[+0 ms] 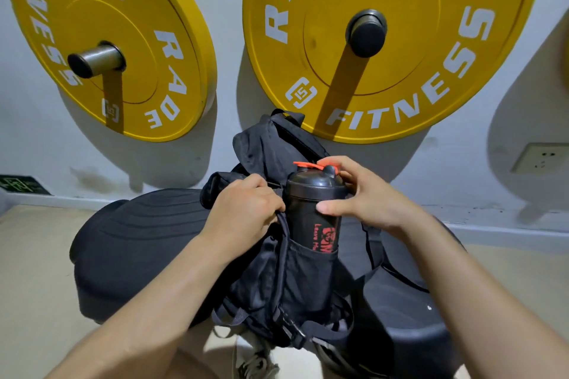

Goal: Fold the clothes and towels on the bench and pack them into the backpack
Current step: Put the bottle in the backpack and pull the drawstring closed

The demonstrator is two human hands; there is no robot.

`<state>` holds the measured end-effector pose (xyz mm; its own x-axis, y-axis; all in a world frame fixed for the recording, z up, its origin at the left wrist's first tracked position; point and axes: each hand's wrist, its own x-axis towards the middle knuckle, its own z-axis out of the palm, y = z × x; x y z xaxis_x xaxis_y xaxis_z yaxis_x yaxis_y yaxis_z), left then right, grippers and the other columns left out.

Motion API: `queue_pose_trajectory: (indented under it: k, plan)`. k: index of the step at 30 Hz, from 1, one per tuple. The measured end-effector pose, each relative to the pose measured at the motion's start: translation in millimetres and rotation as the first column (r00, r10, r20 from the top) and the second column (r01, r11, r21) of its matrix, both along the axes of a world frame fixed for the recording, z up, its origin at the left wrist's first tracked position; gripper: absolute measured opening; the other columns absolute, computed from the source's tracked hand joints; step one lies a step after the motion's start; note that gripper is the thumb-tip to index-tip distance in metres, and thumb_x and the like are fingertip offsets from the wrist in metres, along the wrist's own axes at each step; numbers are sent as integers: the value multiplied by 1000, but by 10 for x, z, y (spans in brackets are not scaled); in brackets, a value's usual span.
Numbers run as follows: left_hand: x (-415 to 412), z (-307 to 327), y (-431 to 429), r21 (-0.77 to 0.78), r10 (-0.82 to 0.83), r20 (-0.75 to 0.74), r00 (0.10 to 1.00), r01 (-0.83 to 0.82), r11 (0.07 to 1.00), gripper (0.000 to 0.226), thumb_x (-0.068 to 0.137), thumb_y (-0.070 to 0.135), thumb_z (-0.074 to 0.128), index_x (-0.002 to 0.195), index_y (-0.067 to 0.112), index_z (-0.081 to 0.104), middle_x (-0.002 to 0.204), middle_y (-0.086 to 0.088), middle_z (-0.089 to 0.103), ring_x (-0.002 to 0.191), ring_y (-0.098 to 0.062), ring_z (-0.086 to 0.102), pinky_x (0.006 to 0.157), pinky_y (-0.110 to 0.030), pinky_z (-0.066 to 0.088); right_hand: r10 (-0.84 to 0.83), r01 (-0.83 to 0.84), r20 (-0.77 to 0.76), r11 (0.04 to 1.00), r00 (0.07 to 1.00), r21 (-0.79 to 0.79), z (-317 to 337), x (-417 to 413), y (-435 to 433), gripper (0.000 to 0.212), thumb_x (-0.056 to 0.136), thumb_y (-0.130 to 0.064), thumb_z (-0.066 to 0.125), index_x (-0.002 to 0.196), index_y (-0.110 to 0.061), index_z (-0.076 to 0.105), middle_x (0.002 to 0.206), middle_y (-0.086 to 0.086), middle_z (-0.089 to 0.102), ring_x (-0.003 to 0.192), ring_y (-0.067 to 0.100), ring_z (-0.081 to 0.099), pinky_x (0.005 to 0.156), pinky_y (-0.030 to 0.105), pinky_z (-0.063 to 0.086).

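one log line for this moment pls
left hand grips backpack edge | right hand holds shaker bottle in side pocket | bench under backpack

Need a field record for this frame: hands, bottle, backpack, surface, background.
left hand: grips the backpack's edge beside the bottle
right hand: fingers curled round the bottle's top, thumb on its side
bottle: black shaker with orange lid loop and red print, upright, lower part in the side pocket
backpack: black, stands on the bench
bench: black, padded
clothes, towels: none in view
background: yellow weight plates on wall pegs
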<state>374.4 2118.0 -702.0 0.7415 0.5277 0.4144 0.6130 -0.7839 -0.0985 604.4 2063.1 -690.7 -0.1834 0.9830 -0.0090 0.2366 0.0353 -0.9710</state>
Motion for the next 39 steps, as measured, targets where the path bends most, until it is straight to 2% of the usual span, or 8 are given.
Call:
queue_pose_trajectory:
  k: [2, 6, 11, 14, 22, 28, 34, 39]
  plan:
    - [-5, 0, 0, 16, -7, -17, 1000, 7, 1000, 25, 55, 8, 79, 76, 22, 73, 70, 10, 67, 79, -23, 60, 58, -31, 49, -232, 198, 187, 963, 955, 184, -160, -186, -33, 64, 61, -37, 86, 114, -39, 49, 110, -3, 53, 101, 15, 57, 83, 28, 52]
    - [20, -24, -13, 43, -31, -57, 998, 34, 998, 23, 57, 7, 70, 77, 19, 74, 69, 7, 67, 77, -25, 61, 55, -34, 48, -558, 384, 619, 830, 553, 406, -360, -530, -183, 71, 58, -70, 69, 111, -34, 38, 101, -1, 36, 93, 24, 48, 78, 42, 50]
    - [9, -35, 8, 3, 0, 8, 1000, 0, 1000, 17, 64, 14, 64, 76, 20, 73, 70, 7, 68, 75, -24, 60, 57, -35, 53, -35, 35, 2, 988, 999, -154, -123, -155, -145, 55, 77, -40, 76, 120, -50, 43, 119, -7, 54, 108, 15, 59, 94, 37, 51]
    - [-3, -19, 23, 15, 13, -23, 1000, -13, 1000, 23, 56, 6, 75, 74, 20, 72, 68, 7, 67, 72, -25, 61, 54, -31, 52, -112, 101, 206, 993, 972, 60, -190, -201, -105, 72, 69, -21, 83, 124, -50, 47, 115, -8, 58, 104, 14, 61, 94, 36, 51]
    - [1, -59, -72, 71, 38, -142, 989, -29, 997, 18, 56, 7, 73, 69, 16, 67, 62, 4, 63, 64, -25, 60, 38, -31, 45, -450, 351, 602, 893, 660, 283, -362, -634, -309, 68, 63, -57, 76, 115, -44, 35, 101, 0, 32, 98, 26, 48, 81, 43, 52]
    - [43, 39, -39, 13, 196, 72, 978, -198, 980, 17, 61, 18, 80, 76, 25, 74, 65, 4, 68, 65, -26, 65, 48, -27, 45, -415, 414, -2, 909, 910, 56, -777, -635, -515, 121, 54, -49, 87, 144, -52, 5, 145, -20, 22, 130, 1, 32, 107, 29, 33]
    - [94, 90, -115, -71, 252, 57, 966, -248, 966, 11, 74, 26, 71, 85, 25, 74, 76, 2, 72, 76, -26, 65, 58, -28, 40, -575, 579, 111, 815, 810, -5, -1057, -980, -543, 121, 49, -49, 85, 138, -49, 3, 133, -15, 50, 118, 18, 53, 94, 50, 47]
    - [106, 106, -168, -35, 176, 55, 983, -174, 984, 11, 65, 34, 62, 66, 23, 63, 57, 2, 62, 53, -24, 59, 44, -29, 42, -488, 469, 123, 870, 864, 153, -780, -585, -479, 137, 57, -29, 91, 144, -51, -13, 154, -16, 10, 134, 0, 23, 108, 27, 28]
